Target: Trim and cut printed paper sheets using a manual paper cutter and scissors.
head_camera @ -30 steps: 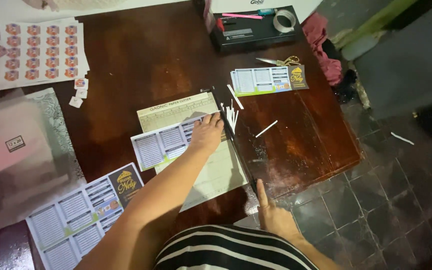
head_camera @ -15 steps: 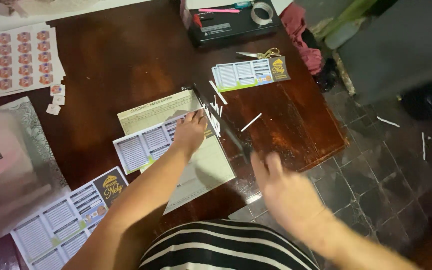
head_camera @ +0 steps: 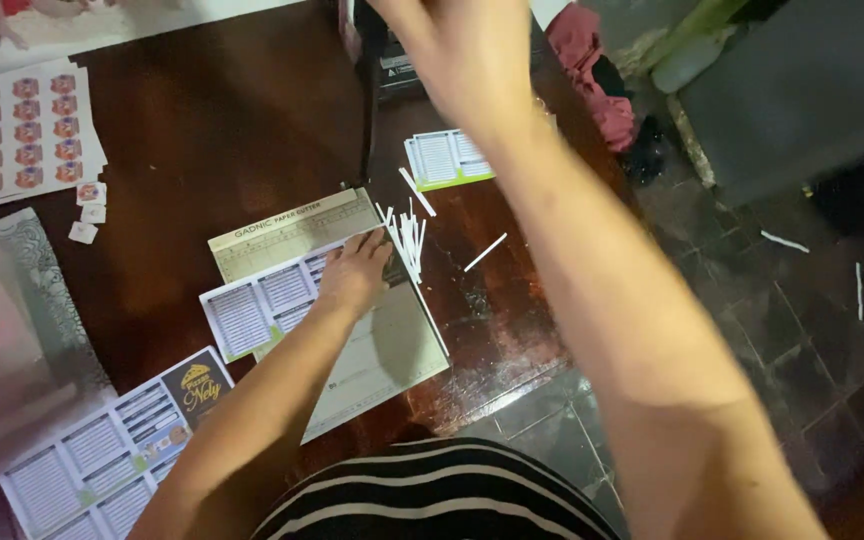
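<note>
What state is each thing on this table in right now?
Left hand: flat, pressing the printed sheet.
Printed sheet: lying on the paper cutter.
Paper cutter: flat on the table; blade arm not clearly visible.
Right hand: raised, blurred.
Paper strips: loose, scattered.
Sticker sheet: flat, uncut.

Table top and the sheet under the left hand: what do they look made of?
Table top: apparently dark reddish wood with a glossy varnish; grain and bright reflections show near its edge. Printed sheet under the left hand: thin paper or light card, matte white, lying flat, with slim white offcut strips beside it.
</note>
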